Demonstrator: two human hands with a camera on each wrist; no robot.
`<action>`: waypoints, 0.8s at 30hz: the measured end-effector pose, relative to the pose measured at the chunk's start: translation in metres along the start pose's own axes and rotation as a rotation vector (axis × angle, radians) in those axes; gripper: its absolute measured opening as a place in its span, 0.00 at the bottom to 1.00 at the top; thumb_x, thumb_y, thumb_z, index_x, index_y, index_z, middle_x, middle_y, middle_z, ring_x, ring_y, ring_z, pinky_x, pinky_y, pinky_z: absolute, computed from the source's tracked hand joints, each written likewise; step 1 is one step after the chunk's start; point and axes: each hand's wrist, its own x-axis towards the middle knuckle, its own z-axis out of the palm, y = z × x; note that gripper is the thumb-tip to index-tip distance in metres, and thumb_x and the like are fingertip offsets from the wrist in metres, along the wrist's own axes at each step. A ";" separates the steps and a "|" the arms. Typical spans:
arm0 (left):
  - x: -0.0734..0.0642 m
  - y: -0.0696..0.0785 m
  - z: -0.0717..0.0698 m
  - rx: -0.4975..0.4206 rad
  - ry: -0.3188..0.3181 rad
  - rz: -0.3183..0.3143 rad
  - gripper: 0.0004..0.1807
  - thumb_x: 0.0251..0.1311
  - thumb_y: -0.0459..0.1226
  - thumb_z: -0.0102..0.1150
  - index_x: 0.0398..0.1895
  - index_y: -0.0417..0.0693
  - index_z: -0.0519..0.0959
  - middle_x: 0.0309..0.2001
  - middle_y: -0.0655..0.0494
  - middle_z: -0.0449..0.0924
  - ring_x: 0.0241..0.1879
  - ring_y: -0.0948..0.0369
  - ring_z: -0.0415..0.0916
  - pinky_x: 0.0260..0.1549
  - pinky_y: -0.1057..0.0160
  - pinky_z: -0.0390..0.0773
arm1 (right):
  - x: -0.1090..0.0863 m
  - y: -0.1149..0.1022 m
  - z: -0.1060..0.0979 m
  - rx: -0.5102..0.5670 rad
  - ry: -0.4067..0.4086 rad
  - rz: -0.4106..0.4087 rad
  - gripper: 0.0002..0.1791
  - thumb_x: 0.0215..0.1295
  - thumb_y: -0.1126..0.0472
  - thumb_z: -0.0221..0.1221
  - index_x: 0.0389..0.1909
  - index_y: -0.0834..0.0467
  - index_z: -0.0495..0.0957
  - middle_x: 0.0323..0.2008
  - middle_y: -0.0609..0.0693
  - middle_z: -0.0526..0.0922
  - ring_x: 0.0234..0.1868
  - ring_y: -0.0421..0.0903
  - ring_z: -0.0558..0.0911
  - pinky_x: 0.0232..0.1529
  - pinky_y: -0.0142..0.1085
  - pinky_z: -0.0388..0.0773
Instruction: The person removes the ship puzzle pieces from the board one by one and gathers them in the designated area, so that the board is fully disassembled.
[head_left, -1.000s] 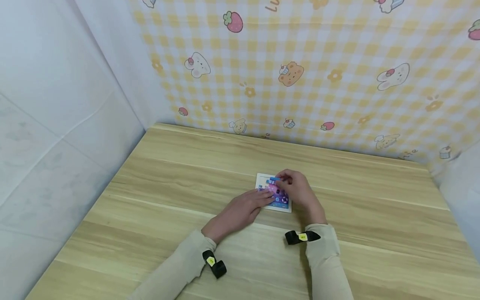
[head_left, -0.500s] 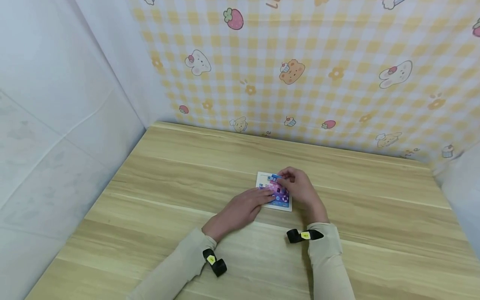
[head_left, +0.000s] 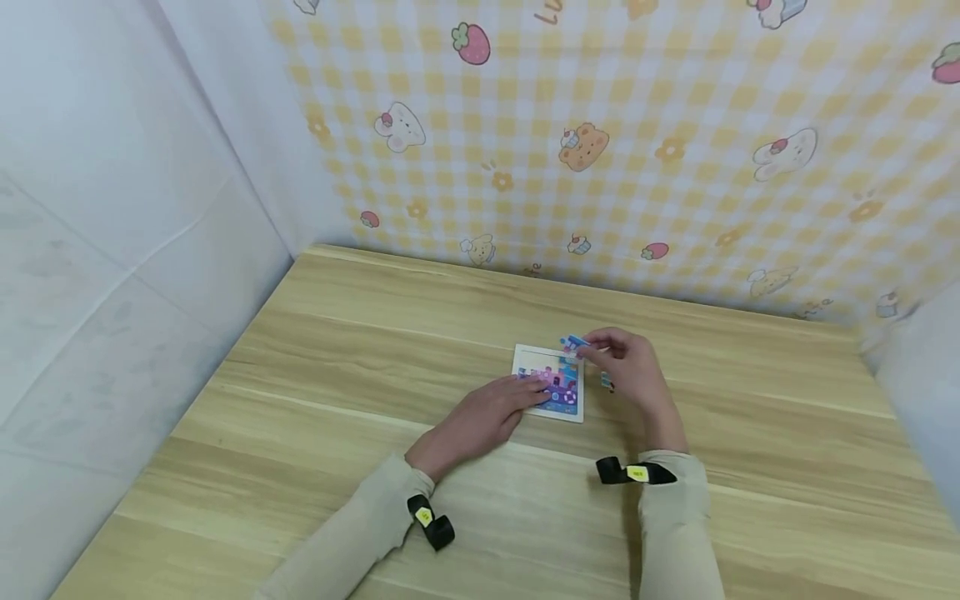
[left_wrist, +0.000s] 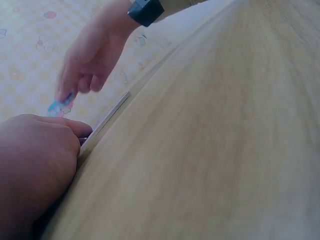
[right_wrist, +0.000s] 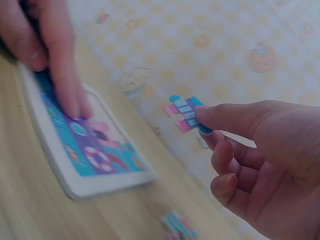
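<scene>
A white-framed jigsaw puzzle board (head_left: pixel 528 354) with a pink, purple and blue picture lies on the table. The left hand (head_left: pixel 483 419) rests on its left part, straight fingers flat over the picture. Between thumb and index finger, the right hand (head_left: pixel 630 371) pinches a blue and pink puzzle piece (right_wrist: pixel 187 114), raised just past the board's upper right corner. That piece also shows in the left wrist view below the right hand (left_wrist: pixel 92 55). The upper part of the frame has bare pale backing. Another loose puzzle piece (right_wrist: pixel 179 226) lies on the table right of the board, partly hidden by the right hand in the head view.
The wood-grain table (head_left: pixel 360 333) extends around the board. A yellow checked cloth (head_left: pixel 630 100) with cartoon prints hangs behind it, and a pale wall (head_left: pixel 135 208) stands at the left. Black camera straps (head_left: pixel 430 522) sit on both wrists.
The right hand has lifted the blue and pink puzzle piece out of the board and moved to the right with it. A loose piece beside the board has come into sight. The left hand stays put.
</scene>
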 end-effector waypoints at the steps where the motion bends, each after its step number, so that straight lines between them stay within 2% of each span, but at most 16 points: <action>1: 0.000 0.000 0.000 -0.002 0.002 0.003 0.24 0.80 0.35 0.45 0.76 0.50 0.71 0.77 0.58 0.64 0.78 0.59 0.57 0.78 0.60 0.53 | -0.004 0.001 -0.007 -0.009 0.013 0.004 0.14 0.73 0.56 0.65 0.50 0.62 0.85 0.41 0.56 0.86 0.35 0.52 0.81 0.29 0.30 0.78; 6: -0.001 0.001 0.001 -0.004 0.021 0.016 0.23 0.79 0.34 0.47 0.75 0.48 0.72 0.77 0.57 0.65 0.77 0.58 0.59 0.78 0.60 0.54 | -0.022 0.013 -0.038 -0.059 0.056 0.007 0.16 0.72 0.53 0.66 0.50 0.61 0.87 0.42 0.55 0.87 0.34 0.44 0.78 0.31 0.30 0.77; 10: -0.002 0.000 0.002 -0.003 0.021 0.011 0.23 0.79 0.34 0.47 0.74 0.49 0.72 0.77 0.57 0.66 0.77 0.59 0.60 0.78 0.60 0.54 | -0.038 0.031 -0.061 -0.088 0.074 0.069 0.18 0.72 0.51 0.66 0.52 0.62 0.87 0.42 0.51 0.88 0.35 0.39 0.77 0.32 0.29 0.77; 16: -0.003 -0.001 0.000 0.003 0.015 0.009 0.23 0.79 0.35 0.47 0.74 0.49 0.72 0.76 0.58 0.66 0.77 0.59 0.60 0.78 0.60 0.54 | -0.049 0.053 -0.081 -0.091 0.007 0.192 0.20 0.74 0.52 0.64 0.55 0.64 0.86 0.41 0.44 0.87 0.35 0.38 0.76 0.32 0.30 0.77; 18: -0.004 -0.001 -0.001 -0.007 0.013 0.011 0.23 0.79 0.34 0.48 0.75 0.50 0.72 0.77 0.58 0.66 0.77 0.59 0.60 0.78 0.60 0.54 | -0.049 0.056 -0.083 -0.084 -0.005 0.206 0.20 0.74 0.53 0.64 0.55 0.66 0.85 0.39 0.46 0.86 0.31 0.40 0.74 0.29 0.31 0.76; 20: -0.003 0.000 0.000 -0.010 0.018 0.020 0.23 0.79 0.34 0.48 0.74 0.49 0.72 0.77 0.57 0.66 0.77 0.59 0.60 0.78 0.60 0.54 | -0.048 0.058 -0.084 -0.108 -0.004 0.191 0.19 0.74 0.55 0.64 0.55 0.66 0.85 0.41 0.50 0.87 0.31 0.39 0.74 0.29 0.30 0.76; 24: -0.003 0.000 0.002 -0.009 0.024 0.032 0.23 0.79 0.34 0.48 0.74 0.48 0.72 0.77 0.57 0.66 0.77 0.59 0.60 0.78 0.60 0.54 | -0.045 0.060 -0.082 -0.193 0.004 0.151 0.16 0.74 0.58 0.63 0.52 0.67 0.87 0.48 0.60 0.88 0.39 0.36 0.77 0.36 0.25 0.75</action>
